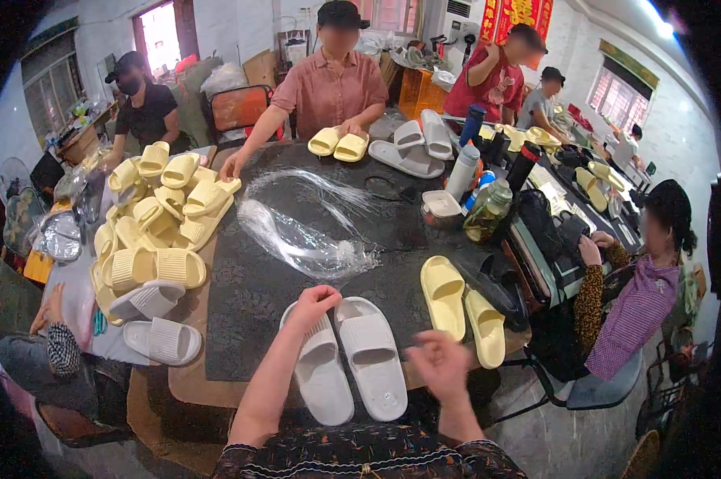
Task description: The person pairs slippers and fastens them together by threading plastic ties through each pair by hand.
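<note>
A pair of grey slippers lies side by side before me at the table's near edge, toes pointing away: the left slipper (323, 375) and the right slipper (371, 359). Over the left slipper's toe is my left hand (312, 307), its fingers pinched together; anything between them is too fine to make out. My right hand (442, 363) hovers right of the pair, fingers curled in, and what they may hold cannot be seen. Beyond the slippers lies a loose bundle of thin clear plastic strands (296, 243). Close to my right hand rests a pair of yellow slippers (443, 299).
A heap of yellow slippers (159, 211) fills the left side, with grey slippers (162, 341) at its near end. Bottles (462, 169) and a jar (489, 209) stand at right. Across the dark tabletop (240, 335), a person (328, 88) touches yellow slippers. Other people sit around.
</note>
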Demonstrator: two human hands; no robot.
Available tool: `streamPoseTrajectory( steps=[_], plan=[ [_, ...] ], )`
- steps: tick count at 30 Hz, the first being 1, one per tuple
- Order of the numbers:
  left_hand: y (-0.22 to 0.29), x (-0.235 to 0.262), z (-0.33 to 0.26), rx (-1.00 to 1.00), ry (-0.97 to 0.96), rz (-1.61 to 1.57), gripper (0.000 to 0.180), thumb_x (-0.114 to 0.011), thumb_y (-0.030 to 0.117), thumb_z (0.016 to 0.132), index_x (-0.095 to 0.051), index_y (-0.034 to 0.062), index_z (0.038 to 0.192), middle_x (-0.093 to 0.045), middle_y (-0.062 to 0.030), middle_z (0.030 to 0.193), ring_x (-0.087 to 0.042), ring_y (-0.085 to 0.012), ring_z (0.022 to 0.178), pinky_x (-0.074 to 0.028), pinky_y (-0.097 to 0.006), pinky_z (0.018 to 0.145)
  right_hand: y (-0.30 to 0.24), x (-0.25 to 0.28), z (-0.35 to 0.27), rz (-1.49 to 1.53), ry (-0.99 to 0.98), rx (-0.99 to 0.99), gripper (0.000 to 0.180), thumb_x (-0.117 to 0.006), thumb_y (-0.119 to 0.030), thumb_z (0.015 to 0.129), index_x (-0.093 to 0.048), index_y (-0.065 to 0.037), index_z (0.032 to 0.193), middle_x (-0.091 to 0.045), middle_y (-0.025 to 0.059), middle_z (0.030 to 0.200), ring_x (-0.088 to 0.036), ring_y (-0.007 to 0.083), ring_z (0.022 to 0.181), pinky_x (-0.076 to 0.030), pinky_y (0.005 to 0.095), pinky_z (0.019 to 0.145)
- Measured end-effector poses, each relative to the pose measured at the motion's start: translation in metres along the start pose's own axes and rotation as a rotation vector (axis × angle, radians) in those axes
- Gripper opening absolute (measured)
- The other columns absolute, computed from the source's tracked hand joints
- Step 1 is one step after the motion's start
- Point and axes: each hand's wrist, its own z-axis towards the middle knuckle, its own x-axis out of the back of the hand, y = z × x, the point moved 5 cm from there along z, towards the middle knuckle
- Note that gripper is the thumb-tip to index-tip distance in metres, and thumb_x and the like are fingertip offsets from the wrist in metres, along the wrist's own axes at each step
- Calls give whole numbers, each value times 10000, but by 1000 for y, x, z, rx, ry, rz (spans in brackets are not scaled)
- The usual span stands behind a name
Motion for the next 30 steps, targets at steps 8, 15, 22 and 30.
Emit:
streamPoseTrajectory(
  steps=[8, 15, 22, 30],
  plan=[
    [-3, 2, 0, -29, 21, -30, 137, -645, 163, 845, -659, 28, 862, -618, 23, 787, -540, -68, 736, -449, -242, 700, 19, -125, -19, -324, -608, -70, 577, -640, -572, 763, -608, 4, 785, -632, 187, 685, -640, 357, 681, -506, 442, 623],
    [22, 15, -8, -256, 143, -234, 161, -669, 190, 848, -654, 34, 889, -590, 62, 809, -513, -41, 756, -430, -226, 677, 27, -150, -19, -299, -397, 27, 426, -671, -422, 786, -584, -15, 693, -623, 165, 637, -621, 349, 613, -489, 438, 581],
    [97, 83, -129, -644, 735, 766, 124, -701, 131, 727, -650, 78, 828, -601, -85, 864, -559, -273, 896, -431, -387, 826, 41, -128, -24, -318, -333, 32, 331, -724, -277, 742, -564, -1, 655, -587, 145, 589, -586, 316, 555, -461, 403, 547],
    [57, 284, -210, 365, 1377, 1156, 804, -689, 414, 762, -367, -14, 1362, -457, -239, 1325, -423, -405, 1228, -354, -425, 1026, 50, -47, -13, -331, -86, -44, 277, -735, -224, 695, -553, -19, 662, -567, 119, 588, -576, 277, 543, -452, 372, 528]
  ],
)
